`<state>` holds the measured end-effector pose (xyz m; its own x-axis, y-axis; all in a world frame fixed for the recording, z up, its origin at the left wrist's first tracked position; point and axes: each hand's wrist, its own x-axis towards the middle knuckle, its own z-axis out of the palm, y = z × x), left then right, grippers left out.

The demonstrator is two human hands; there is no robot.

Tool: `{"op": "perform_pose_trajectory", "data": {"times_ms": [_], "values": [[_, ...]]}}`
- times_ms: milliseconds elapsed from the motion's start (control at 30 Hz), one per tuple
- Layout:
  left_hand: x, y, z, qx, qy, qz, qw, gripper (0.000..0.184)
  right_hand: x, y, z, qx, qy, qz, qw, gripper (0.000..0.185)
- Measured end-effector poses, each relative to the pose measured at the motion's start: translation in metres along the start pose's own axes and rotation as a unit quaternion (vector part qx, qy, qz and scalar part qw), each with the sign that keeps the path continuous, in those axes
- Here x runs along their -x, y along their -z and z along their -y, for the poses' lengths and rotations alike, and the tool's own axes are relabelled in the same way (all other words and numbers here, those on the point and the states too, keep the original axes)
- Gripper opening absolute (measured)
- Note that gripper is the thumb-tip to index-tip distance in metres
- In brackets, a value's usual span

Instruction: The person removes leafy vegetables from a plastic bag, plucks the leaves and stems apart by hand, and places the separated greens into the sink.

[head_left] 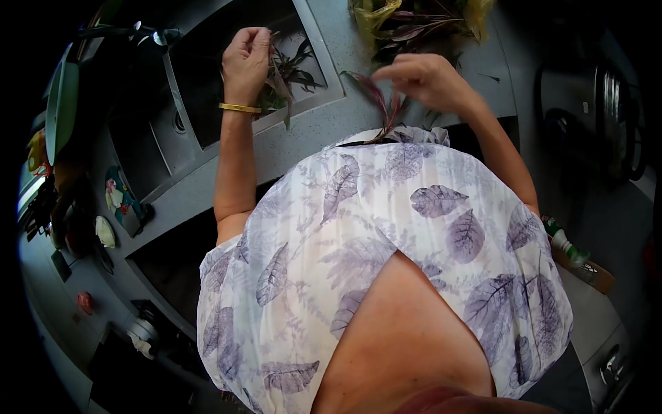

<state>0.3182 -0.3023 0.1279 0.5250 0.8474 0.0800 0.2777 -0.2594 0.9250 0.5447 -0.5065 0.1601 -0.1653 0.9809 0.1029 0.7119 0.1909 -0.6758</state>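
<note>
While my left hand (247, 58) pinches a sprig (281, 84) over the sink (323, 52), one purple-leaved stem (381, 101): just bodyward of my nearer right hand (417, 79), long axis running toward me; that grip blurred, state unclear

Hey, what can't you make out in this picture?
All in the head view:
- Left hand: curled fingers hide its grip on the leafy sprig.
- Right hand: fingertips blurred; whether they hold anything is unclear.
- Yellow plastic: cut off by the top edge.
- Sink basin: deep shadow obscures much of its inside.
</note>
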Motion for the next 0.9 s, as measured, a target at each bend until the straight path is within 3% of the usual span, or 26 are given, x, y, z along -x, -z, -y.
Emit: {"op": "perform_pose_trajectory", "data": {"times_ms": [33,67,133,167,267,333,367,433,500,567,667,767,900], "values": [[-0.002,0.01,0.006,-0.088,0.002,-0.013,0.996,0.032,0.008,-0.003,0.005,0.037,-0.01,0.051,0.998,0.029],[-0.005,0.015,0.018,-0.243,-0.058,-0.058,0.966,0.045,0.015,-0.008,0.008,0.075,-0.019,0.1,0.992,0.03],[-0.001,0.016,0.015,-0.316,-0.077,-0.095,0.941,0.049,0.022,-0.023,0.007,0.136,-0.01,0.187,0.973,0.028],[0.0,0.015,0.012,-0.351,-0.088,-0.113,0.925,0.052,0.024,-0.033,0.001,0.138,0.016,0.185,0.973,0.026],[0.0,0.0,0.003,-0.153,-0.042,-0.029,0.987,0.04,0.021,-0.043,-0.006,0.117,0.065,0.178,0.975,0.014],[0.004,-0.012,0.002,-0.114,-0.034,0.008,0.993,0.034,0.016,-0.033,-0.008,0.097,0.045,0.029,0.994,0.012],[0.005,-0.018,0.002,-0.113,-0.097,0.017,0.989,0.032,0.014,-0.028,-0.011,0.085,0.034,-0.046,0.995,0.012],[0.015,-0.026,-0.015,-0.049,-0.034,0.128,0.99,0.025,0.007,-0.015,-0.017,-0.158,-0.033,-0.149,0.976,0.008],[0.021,-0.04,-0.032,0.068,-0.024,0.188,0.98,0.024,0.002,0.0,-0.001,-0.364,-0.186,-0.229,0.883,0.008],[0.024,-0.049,-0.046,0.117,-0.007,0.231,0.966,0.025,0.001,0.005,-0.003,-0.403,-0.219,-0.258,0.85,0.012],[0.025,-0.058,-0.056,0.146,-0.054,0.216,0.964,0.024,-0.004,-0.001,-0.001,-0.435,-0.241,-0.296,0.816,0.014],[0.021,-0.059,-0.067,0.143,-0.074,0.208,0.965,0.023,-0.004,-0.007,0.003,-0.415,-0.255,-0.271,0.83,0.017],[0.025,-0.066,-0.076,0.157,-0.046,0.217,0.962,0.022,-0.01,-0.017,0.009,-0.359,-0.204,-0.267,0.871,0.018]]}}
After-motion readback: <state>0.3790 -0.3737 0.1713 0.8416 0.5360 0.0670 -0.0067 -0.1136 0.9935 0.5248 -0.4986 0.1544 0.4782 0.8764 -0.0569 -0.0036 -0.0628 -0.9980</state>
